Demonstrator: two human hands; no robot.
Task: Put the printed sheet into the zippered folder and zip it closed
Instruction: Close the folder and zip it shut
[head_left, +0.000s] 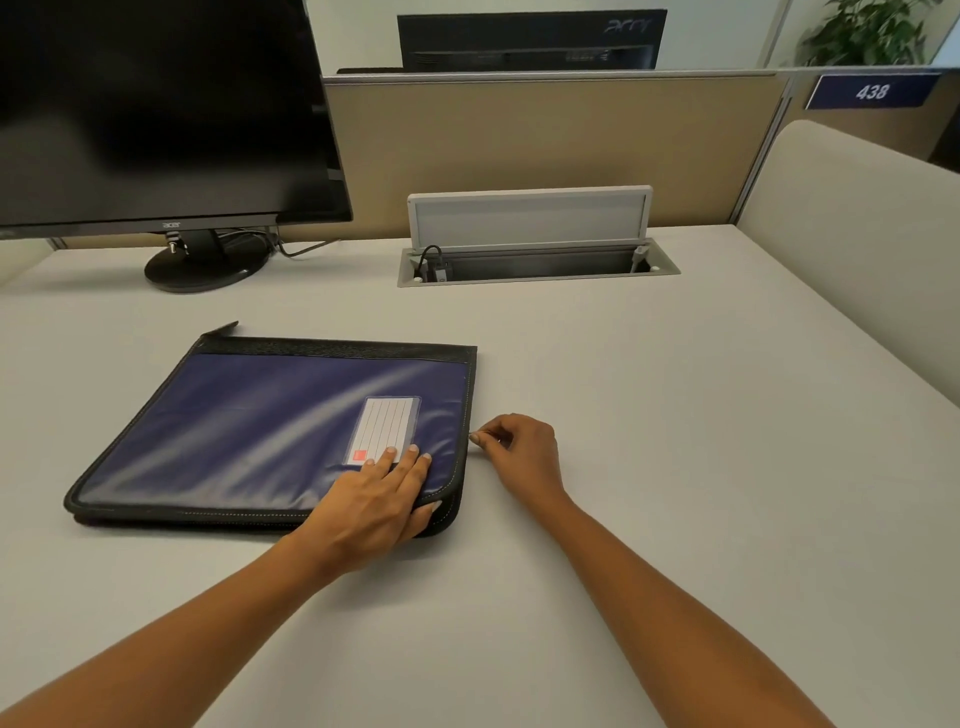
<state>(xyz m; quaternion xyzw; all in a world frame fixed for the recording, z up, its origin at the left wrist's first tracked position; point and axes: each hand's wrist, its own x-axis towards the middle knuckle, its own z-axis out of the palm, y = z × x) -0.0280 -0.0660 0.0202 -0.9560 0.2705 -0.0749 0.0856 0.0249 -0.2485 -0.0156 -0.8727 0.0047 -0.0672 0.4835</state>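
**Folder flat on the desk, one hand pressing, one on the zip**

A dark blue zippered folder (249, 431) with black fabric edging lies flat on the pale grey desk (649, 415), left of its middle and well back from the near edge. A white lined label card (387, 428) with a red patch sits on its cover, toward the right side.

The left hand (374, 499) lies palm down on the folder's near right corner. Its fingers are straight and together, with the tips touching the near end of the label card, and its thumb lies at the rounded corner edge.

The right hand (519, 452) rests on the desk just beside the folder's right edge. Its thumb and forefinger pinch the small metal zipper pull (474, 438) there, and the other fingers are curled in. How far the zip is run along that edge cannot be told.

A black flat monitor (156, 104) on a round foot stands at the desk's far left corner. A grey cable hatch (535, 249) with its lid raised is set into the far edge, against a beige partition (545, 135). A blue number plate (872, 92) reads 438.
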